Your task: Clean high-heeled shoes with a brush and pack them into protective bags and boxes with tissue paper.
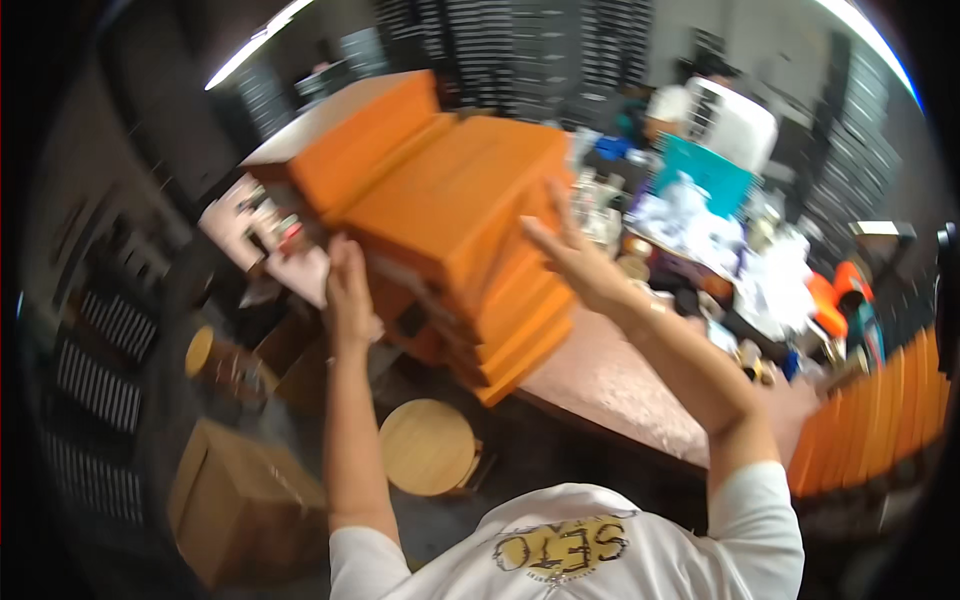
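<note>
A stack of flat orange boxes (470,200) stands in front of me on the table's near edge, with another orange box row (370,130) just behind to its left. My left hand (350,295) is upright at the stack's left side, its fingers stretched out; whether it touches the boxes, I cannot tell. On the other side, my right hand (580,255) has its fingers spread beside the upper boxes, close to or lightly against their right face. Neither hand is wrapped round anything. Some blur softens the boxes.
The pinkish table (625,385) carries a clutter of white plastic bags (780,285) and small items. More orange boxes (880,420) line up at right. A round wooden stool (428,447) and cardboard box (240,500) stand below left. A person (670,105) sits beyond the table.
</note>
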Available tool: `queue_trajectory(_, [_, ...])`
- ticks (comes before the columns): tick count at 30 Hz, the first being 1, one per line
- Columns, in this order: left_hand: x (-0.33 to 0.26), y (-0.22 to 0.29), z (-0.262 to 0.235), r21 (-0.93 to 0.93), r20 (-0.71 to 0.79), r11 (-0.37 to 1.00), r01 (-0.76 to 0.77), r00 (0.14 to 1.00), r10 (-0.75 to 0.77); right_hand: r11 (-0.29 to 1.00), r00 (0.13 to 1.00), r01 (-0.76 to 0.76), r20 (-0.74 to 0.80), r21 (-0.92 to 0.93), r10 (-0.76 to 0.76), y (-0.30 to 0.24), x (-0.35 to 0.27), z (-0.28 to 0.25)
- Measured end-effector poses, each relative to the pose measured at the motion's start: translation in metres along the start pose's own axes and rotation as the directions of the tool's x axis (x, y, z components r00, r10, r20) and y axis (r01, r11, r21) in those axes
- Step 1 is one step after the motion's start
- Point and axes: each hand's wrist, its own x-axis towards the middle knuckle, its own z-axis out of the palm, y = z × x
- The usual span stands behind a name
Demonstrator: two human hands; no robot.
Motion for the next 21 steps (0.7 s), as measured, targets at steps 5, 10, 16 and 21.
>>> queue_trajectory(5, [0.004,-0.027,0.052,-0.029,0.239,0.995,-0.094,0.966,0.098,0.918,0.981,-0.179,-0.003,0.354,0.192,0.004,0.000,-0.022])
queue_trajectory(10, [-0.109,-0.024,0.114,-0.386,0.245,0.897,-0.216,0.913,0.326,0.797,0.995,0.088,-0.088,0.598,-0.044,0.036,-0.090,-0.103])
queue_trajectory(16, [-0.260,0.054,0.207,-0.199,0.848,0.960,0.195,0.525,0.069,0.810,0.888,-0.051,-0.344,0.585,0.304,0.153,-0.254,-0.119])
queue_trajectory(21, [-0.311,0.055,0.279,-0.164,0.974,0.971,0.176,0.187,0.131,0.685,0.617,-0.392,-0.378,0.614,0.691,0.228,-0.317,-0.110])
